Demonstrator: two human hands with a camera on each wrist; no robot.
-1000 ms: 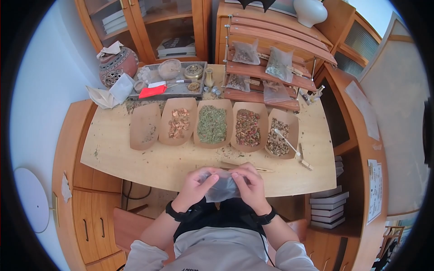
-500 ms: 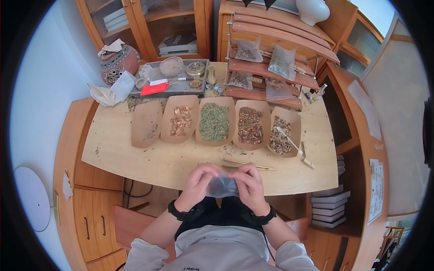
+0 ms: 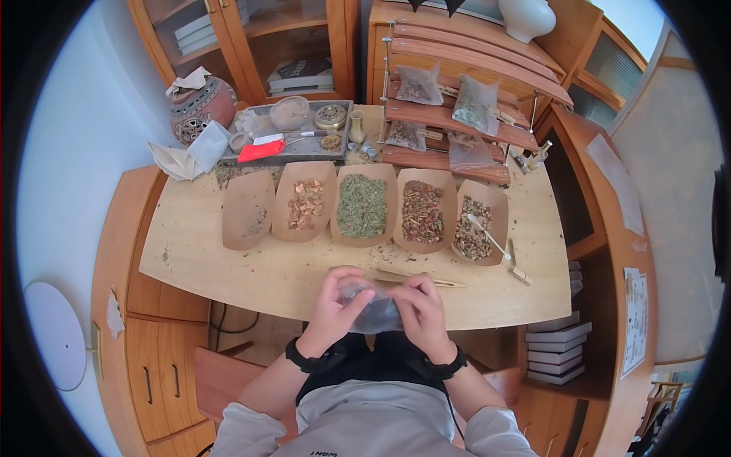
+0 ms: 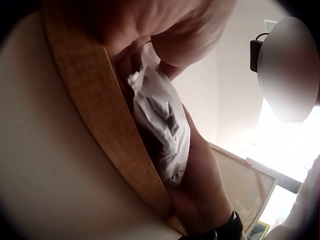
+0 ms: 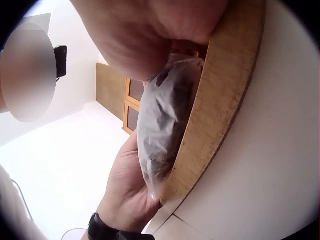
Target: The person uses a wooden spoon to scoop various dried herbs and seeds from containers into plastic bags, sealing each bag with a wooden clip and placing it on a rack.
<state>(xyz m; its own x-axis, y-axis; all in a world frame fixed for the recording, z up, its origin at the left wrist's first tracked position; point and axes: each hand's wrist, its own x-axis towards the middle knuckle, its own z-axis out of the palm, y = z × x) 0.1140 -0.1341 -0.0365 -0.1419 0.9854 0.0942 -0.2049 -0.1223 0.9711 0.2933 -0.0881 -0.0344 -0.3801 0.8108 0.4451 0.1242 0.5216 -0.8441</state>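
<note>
A small translucent plastic bag (image 3: pixel 376 317) hangs between my two hands at the table's front edge. My left hand (image 3: pixel 335 306) grips its upper left corner, thumb laid over the near face and fingers behind. The upper right corner is pinched by my right hand (image 3: pixel 423 311), its fingers curled. In the left wrist view the bag (image 4: pixel 162 120) looks wrinkled, with a darker patch in its middle; what makes that patch is hidden by the cloudy film. From the right wrist, the bag (image 5: pixel 162 117) appears full-bodied, close beside the wooden table edge (image 5: pixel 220 95).
Several paper trays, including one of green dried herb (image 3: pixel 361 207), line the table behind my hands. Wooden tweezers (image 3: pixel 419 279) lie just beyond my fingers. A clothespin (image 3: pixel 520 274) and a white spoon (image 3: pixel 487 234) are at right. Filled bags hang on a wooden rack (image 3: pixel 449 122).
My left fingers have lifted a little and the left thumb has shifted across the bag's upper part. My right hand keeps its pinch. The head view has shifted slightly.
</note>
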